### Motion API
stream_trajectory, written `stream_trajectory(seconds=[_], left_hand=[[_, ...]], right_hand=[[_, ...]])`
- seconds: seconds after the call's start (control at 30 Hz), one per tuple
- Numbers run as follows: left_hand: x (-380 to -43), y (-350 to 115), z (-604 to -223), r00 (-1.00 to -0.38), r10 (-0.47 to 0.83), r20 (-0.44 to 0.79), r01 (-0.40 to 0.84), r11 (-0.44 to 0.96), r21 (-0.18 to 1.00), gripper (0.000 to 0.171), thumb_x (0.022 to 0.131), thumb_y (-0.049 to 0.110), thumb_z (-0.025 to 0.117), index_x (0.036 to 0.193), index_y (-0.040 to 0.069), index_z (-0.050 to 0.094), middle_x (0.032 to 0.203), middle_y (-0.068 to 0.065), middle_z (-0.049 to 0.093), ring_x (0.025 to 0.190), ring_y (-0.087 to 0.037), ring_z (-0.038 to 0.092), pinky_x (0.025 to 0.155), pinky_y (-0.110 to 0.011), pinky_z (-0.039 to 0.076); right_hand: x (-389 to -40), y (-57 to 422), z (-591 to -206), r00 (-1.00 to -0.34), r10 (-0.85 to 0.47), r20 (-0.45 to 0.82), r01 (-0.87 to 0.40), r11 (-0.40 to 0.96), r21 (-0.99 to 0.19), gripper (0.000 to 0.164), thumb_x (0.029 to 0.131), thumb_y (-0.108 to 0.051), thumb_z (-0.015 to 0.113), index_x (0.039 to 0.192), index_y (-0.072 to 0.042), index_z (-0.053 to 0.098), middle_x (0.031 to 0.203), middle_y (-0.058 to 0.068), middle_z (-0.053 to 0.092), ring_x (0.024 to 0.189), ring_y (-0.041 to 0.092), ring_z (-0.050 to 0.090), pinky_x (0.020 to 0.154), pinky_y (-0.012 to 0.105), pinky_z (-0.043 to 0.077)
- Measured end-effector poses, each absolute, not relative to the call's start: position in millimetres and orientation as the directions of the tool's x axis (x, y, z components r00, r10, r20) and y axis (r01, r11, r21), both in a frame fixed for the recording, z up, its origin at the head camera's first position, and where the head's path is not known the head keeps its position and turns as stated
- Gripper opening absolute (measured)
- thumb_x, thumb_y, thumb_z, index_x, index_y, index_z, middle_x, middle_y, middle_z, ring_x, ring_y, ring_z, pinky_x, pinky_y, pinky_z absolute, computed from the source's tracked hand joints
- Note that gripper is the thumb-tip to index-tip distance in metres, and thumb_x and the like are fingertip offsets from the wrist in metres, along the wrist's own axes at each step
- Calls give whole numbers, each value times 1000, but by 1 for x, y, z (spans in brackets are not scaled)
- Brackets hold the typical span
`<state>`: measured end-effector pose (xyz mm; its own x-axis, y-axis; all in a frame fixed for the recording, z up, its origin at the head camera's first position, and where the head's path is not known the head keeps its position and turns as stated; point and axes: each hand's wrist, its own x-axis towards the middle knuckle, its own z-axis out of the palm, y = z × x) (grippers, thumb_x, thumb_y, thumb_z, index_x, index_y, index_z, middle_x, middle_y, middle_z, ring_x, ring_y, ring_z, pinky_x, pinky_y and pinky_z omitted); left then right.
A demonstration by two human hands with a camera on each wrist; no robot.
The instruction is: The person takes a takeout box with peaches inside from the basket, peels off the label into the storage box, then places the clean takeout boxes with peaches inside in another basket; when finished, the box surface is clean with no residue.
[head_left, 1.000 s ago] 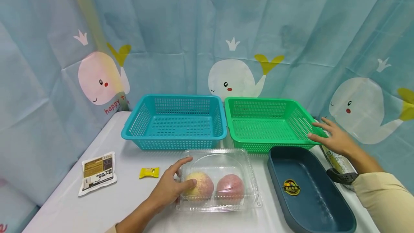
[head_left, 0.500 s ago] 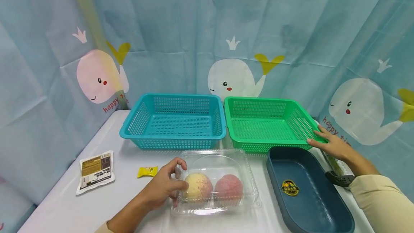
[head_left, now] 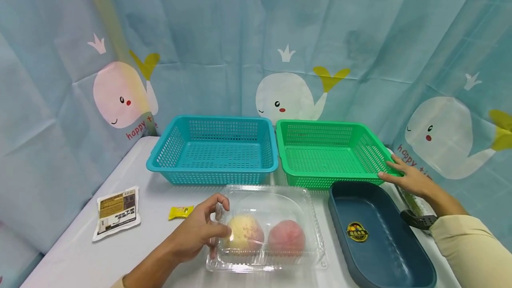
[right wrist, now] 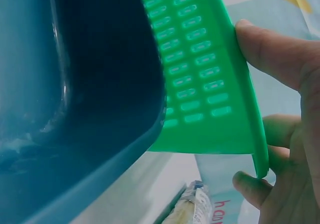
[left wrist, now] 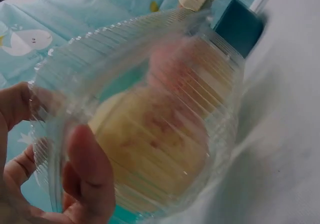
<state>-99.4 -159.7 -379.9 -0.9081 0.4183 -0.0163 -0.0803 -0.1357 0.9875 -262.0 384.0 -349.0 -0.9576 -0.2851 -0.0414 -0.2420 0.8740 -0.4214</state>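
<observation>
My left hand (head_left: 200, 230) grips the left side of a clear plastic clamshell box (head_left: 276, 199), thumb on top and fingers at its edge. Inside are two round peach-like fruits: a yellow one with red speckles (head_left: 245, 234) and a pink one (head_left: 286, 237). In the left wrist view, the box's ribbed wall (left wrist: 215, 94) is close up, with the yellow fruit (left wrist: 150, 149) behind it. My right hand (head_left: 412, 181) holds the near right corner of a green basket (head_left: 336, 176). In the right wrist view, the thumb touches its rim (right wrist: 247, 94) and curled fingers reach round the corner.
A turquoise basket (head_left: 216, 173) stands left of the green one. The dark blue tray (head_left: 384, 234) lies in front of my right forearm. A long wrapped packet (right wrist: 192, 204) is partly hidden beyond it. At left lie a small yellow packet (head_left: 181, 212) and a white-and-brown pouch (head_left: 118, 212).
My left hand and the clamshell have come nearer and slightly left, the fruits moving with it. My right hand has lowered onto the green basket's corner. Both baskets look unmoved.
</observation>
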Motion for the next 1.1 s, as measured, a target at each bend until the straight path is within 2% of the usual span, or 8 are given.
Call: stream_trajectory(seconds=[0.23,0.47,0.6,0.83,1.0,1.1], left_hand=[[-99,-160,-375,-930,360,-72,-94,-42,995,45,74,-5,69,109,2,41,97,-11,25,55,-16,46,41,-25,38],[-98,-162,-374,-937,329,-116,-100,66,993,44,76,-1,72,111,5,45,97,-12,27,56,-17,44,42,-29,43],[-97,-162,-370,-935,327,-138,-106,114,988,43,75,1,74,109,8,48,100,-15,29,57,-20,50,42,-30,43],[-96,-159,-367,-936,316,-155,-139,71,988,46,73,-2,74,111,4,48,97,-13,28,54,-18,43,41,-30,43],[-95,-156,-357,-938,319,-134,-131,32,991,46,73,-3,74,110,4,48,95,-12,29,54,-19,45,43,-33,47],[-95,-153,-347,-938,325,-119,-124,7,992,46,75,-2,73,111,4,46,96,-13,30,59,-23,51,46,-36,50]], right_hand=[[-262,384,-349,-955,-292,-48,-243,866,-436,80,96,-43,54,144,15,25,153,33,-3,125,67,13,87,78,23],[-263,383,-346,-955,-293,-48,-243,866,-438,81,96,-43,54,143,16,24,152,33,-3,126,67,11,87,78,21],[-262,383,-345,-955,-293,-52,-241,863,-445,82,96,-43,54,143,16,23,152,34,-3,126,67,10,88,78,21],[-261,384,-346,-955,-292,-46,-241,859,-451,82,96,-43,54,143,16,23,152,34,-4,126,67,10,88,78,21],[-261,384,-347,-954,-298,-47,-243,852,-463,82,96,-42,54,143,16,22,152,34,-4,127,66,8,87,78,21],[-262,384,-347,-954,-296,-49,-242,855,-460,82,96,-42,54,144,16,22,153,33,-5,126,67,9,87,78,21]])
